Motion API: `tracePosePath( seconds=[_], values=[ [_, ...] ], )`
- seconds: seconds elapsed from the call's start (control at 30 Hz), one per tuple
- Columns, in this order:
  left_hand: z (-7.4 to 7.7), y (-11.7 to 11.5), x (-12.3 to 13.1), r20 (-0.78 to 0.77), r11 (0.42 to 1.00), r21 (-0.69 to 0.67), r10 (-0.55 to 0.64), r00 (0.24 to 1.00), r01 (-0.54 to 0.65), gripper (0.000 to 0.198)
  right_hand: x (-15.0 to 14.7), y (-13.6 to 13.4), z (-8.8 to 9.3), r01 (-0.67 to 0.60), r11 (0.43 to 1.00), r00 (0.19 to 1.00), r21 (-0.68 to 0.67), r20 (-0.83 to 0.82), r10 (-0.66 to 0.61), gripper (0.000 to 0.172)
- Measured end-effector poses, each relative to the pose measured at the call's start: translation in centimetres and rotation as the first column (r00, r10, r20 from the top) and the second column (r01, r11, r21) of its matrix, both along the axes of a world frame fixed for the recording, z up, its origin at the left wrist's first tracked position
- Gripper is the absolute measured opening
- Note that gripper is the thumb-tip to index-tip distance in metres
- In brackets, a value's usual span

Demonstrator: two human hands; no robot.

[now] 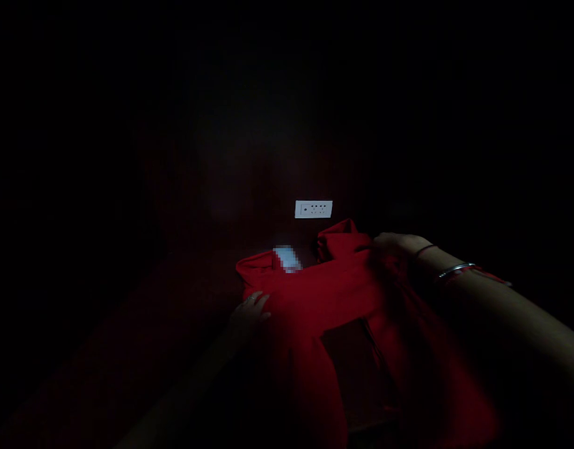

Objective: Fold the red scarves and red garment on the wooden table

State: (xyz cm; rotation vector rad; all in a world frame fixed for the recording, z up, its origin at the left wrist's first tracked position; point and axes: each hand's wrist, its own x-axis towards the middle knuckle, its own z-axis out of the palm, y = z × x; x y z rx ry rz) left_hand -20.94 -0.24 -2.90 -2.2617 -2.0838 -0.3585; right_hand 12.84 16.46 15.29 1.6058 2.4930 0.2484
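A red garment (310,293) stretches between my two hands, with two long parts hanging toward me and a dark gap between them. My left hand (252,312), wearing a ring, has its fingers curled over the cloth's left side; the thumb is lost in the dark. On the right, my right hand (399,242) is closed on the upper edge of the cloth, its fingertips partly hidden in shadow. A dark band and a silver bangle circle the right wrist. Just beyond the cloth lies a bright, pixelated rectangular object (287,259), partly covered by red fabric.
A white socket plate (314,209) is set in the dark reddish surface behind the garment. Only the middle of the view is lit. Deep darkness hides the surroundings on both sides and above.
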Motion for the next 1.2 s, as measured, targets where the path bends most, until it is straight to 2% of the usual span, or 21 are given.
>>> tracePosePath(
  seconds=[0.07,0.13,0.2,0.27,0.3,0.37,0.4,0.43,0.53,0.6,0.63,0.73,0.8,0.87,0.93,0.97,1.07,1.13,1.2],
  values=[
    [0.2,-0.2,0.2,0.013,1.000,-0.007,-0.009,1.000,0.009,0.039,-0.6,-0.5,2.1,-0.127,0.989,0.991,-0.071,-0.057,0.124,0.015],
    [0.4,-0.4,0.3,0.032,1.000,-0.012,-0.008,0.999,0.008,0.039,-2.2,-1.5,4.4,-0.234,0.972,0.950,-0.017,-0.216,0.225,0.020],
    [0.4,-0.6,0.3,0.064,1.000,-0.004,0.003,0.998,-0.003,0.039,-4.8,-3.0,6.0,-0.329,0.943,0.851,0.050,-0.417,0.319,0.025],
    [0.2,-0.6,0.0,0.120,1.000,0.022,0.001,0.993,-0.004,0.039,-7.9,-4.5,6.1,-0.422,0.904,0.743,0.074,-0.544,0.391,0.027],
    [0.2,-0.6,-0.2,0.158,0.999,0.048,-0.007,0.987,0.000,0.039,-9.5,-5.2,5.5,-0.475,0.879,0.707,0.054,-0.571,0.417,0.027],
    [0.2,-0.7,-0.6,0.251,0.992,0.122,-0.017,0.968,-0.015,0.038,-12.3,-6.2,3.1,-0.580,0.814,0.678,-0.023,-0.568,0.467,0.024],
    [0.3,-0.7,-0.8,0.297,0.987,0.160,-0.016,0.955,-0.034,0.037,-13.4,-6.5,1.6,-0.610,0.790,0.694,-0.065,-0.526,0.492,0.026],
    [0.4,-0.8,-0.9,0.337,0.979,0.196,-0.010,0.941,-0.059,0.036,-14.1,-6.8,-0.1,-0.602,0.786,0.743,-0.139,-0.457,0.489,0.031],
    [0.7,-1.0,-1.0,0.395,0.959,0.260,-0.001,0.919,-0.111,0.035,-14.6,-7.1,-4.8,-0.548,0.740,0.836,-0.390,-0.252,0.486,0.057],
    [0.6,-1.0,-0.9,0.380,0.959,0.270,-0.019,0.925,-0.091,0.036,-13.9,-6.8,-7.1,-0.519,0.732,0.852,-0.443,-0.196,0.485,0.065],
    [0.4,-1.0,-0.9,0.362,0.963,0.259,-0.030,0.932,-0.069,0.036,-13.5,-6.6,-7.9,-0.531,0.728,0.845,-0.435,-0.203,0.495,0.063],
    [-0.7,-0.6,-1.1,0.284,0.980,0.198,-0.060,0.957,0.002,0.038,-12.4,-5.6,-8.6,-0.612,0.692,0.791,-0.384,-0.284,0.542,0.035],
    [-1.6,-0.3,-1.4,0.251,0.986,0.167,-0.064,0.966,0.022,0.039,-12.1,-5.1,-7.8,-0.633,0.671,0.773,-0.386,-0.355,0.526,0.019],
    [-2.2,-0.2,-1.6,0.259,0.987,0.156,-0.071,0.963,0.031,0.039,-12.4,-4.8,-6.0,-0.642,0.670,0.753,-0.373,-0.470,0.460,0.017],
    [-2.2,-0.2,-1.7,0.300,0.985,0.165,-0.091,0.949,0.042,0.039,-13.4,-4.6,-3.6,-0.660,0.697,0.671,-0.281,-0.638,0.378,0.018],
    [-1.9,-0.3,-1.7,0.334,0.984,0.176,-0.092,0.938,0.034,0.040,-14.2,-4.5,-2.3,-0.662,0.721,0.595,-0.204,-0.729,0.339,0.018],
    [0.2,-0.8,-1.5,0.472,0.974,0.217,-0.043,0.880,-0.068,0.042,-17.2,-4.1,1.3,-0.621,0.783,0.271,0.038,-0.927,0.260,0.016],
    [2.1,-1.4,-1.5,0.557,0.960,0.236,-0.006,0.831,-0.152,0.043,-19.6,-3.7,3.2,-0.599,0.778,0.064,0.187,-0.958,0.280,0.015],
    [3.9,-2.1,-1.5,0.575,0.945,0.243,0.042,0.817,-0.220,0.047,-22.2,-3.5,4.6,-0.605,0.739,-0.090,0.297,-0.948,0.306,0.016]
  ],
)
